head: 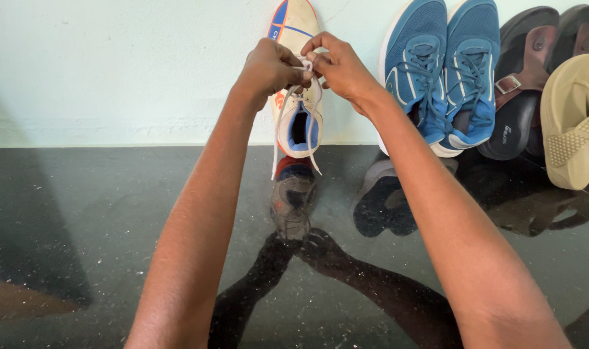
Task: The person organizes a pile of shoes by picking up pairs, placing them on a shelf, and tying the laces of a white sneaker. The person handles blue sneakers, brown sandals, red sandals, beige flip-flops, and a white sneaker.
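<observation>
A white sneaker [295, 26] with blue and orange trim and a blue lining leans heel-down against the pale wall. Its white laces [278, 139] hang in loose ends down past the heel. My left hand [268, 66] and my right hand [339, 64] meet over the upper part of the shoe, both pinching the laces between fingertips at the same spot. Both forearms stretch out from the bottom of the view toward the shoe.
A pair of blue sneakers [440, 71] leans on the wall to the right, then dark brown sandals [533, 71] and a beige slipper [575, 123]. The glossy black floor [87, 226] mirrors the shoes and my arms.
</observation>
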